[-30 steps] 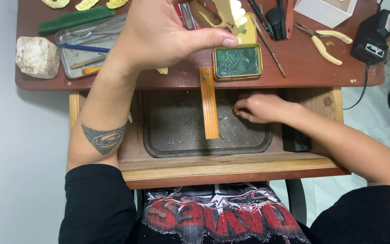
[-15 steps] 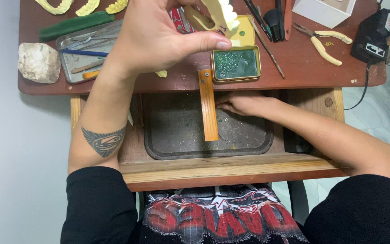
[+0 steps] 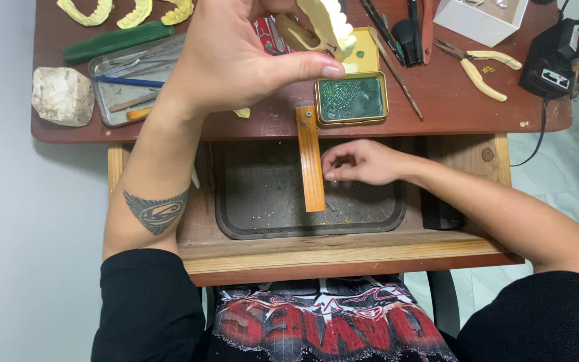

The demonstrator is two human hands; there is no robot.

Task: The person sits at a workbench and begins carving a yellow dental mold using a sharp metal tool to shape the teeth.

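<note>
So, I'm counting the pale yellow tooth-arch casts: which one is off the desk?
The pale yellow cast gripped in the left hand, teeth showing; the three other casts lie at the desk's far left edge.

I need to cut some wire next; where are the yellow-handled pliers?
In the head view, the yellow-handled pliers lie on the bench's right side, between the white box and the black device.

One head-worn camera looks steeply down, close over the workbench (image 3: 437, 114).
</note>
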